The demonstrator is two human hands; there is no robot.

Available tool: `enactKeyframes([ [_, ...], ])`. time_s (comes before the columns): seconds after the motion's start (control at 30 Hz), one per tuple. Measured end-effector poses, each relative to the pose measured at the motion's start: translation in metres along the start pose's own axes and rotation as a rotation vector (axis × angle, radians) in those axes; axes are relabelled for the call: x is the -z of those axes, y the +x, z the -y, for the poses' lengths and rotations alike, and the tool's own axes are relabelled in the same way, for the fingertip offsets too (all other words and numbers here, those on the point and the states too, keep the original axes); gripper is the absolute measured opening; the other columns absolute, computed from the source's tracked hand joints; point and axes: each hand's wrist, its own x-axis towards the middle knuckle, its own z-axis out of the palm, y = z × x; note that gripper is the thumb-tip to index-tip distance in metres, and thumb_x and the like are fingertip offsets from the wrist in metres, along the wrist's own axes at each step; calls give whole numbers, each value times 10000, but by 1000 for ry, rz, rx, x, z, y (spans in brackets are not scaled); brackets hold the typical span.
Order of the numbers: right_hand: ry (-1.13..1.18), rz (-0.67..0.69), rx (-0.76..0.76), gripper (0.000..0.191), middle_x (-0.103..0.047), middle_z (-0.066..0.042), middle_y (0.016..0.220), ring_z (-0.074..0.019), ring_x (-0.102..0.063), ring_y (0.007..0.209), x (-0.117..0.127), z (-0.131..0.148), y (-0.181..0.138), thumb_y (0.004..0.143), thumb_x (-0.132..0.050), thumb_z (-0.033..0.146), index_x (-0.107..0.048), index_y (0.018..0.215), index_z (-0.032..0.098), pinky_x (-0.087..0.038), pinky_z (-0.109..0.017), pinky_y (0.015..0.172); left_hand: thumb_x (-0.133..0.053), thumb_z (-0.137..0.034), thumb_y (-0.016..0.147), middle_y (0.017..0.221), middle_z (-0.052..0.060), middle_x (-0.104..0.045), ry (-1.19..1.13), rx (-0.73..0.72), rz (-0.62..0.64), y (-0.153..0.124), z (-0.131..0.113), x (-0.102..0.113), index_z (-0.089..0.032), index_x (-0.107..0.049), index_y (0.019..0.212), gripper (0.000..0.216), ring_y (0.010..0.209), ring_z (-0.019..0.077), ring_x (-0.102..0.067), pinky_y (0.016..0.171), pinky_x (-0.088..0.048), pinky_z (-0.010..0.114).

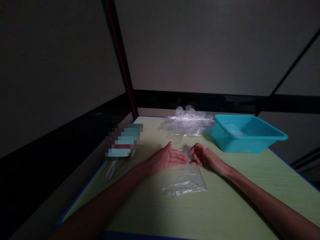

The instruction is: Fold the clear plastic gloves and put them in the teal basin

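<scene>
My left hand (166,157) lies palm up over the table, fingers stretched out flat and pointing right, resting on the top edge of a clear plastic bag (183,180). My right hand (203,156) sits just to its right with fingers curled inward, pinching at the bag's upper edge. The flat bag lies on the green table (225,206) just in front of both hands.
A heap of clear plastic bags (186,122) lies at the table's far side. A turquoise tub (246,137) stands at the back right. A blurred pack with white cord (123,141) sits at the left edge. Dark panels enclose the table.
</scene>
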Motion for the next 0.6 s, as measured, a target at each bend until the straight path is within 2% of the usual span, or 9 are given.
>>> enactKeyframes([
  [0.3, -70, 35, -8, 464, -386, 49, 580, -87, -361, 513, 4, 4, -3, 830, -297, 575, -499, 851, 157, -445, -325, 718, -220, -572, 843, 1008, 180, -619, -36, -1, -12, 0, 1, 1, -41, -598, 974, 665, 992, 240, -551, 969, -252, 386],
  [0.6, -72, 34, -47, 467, -399, 52, 576, -77, -373, 512, 9, 8, -6, 804, -350, 587, -515, 826, 151, -454, -354, 753, -195, -573, 845, 1074, 189, -584, -71, 20, 90, -8, 0, 17, -32, -584, 1034, 692, 1036, 246, -517, 976, -206, 385],
])
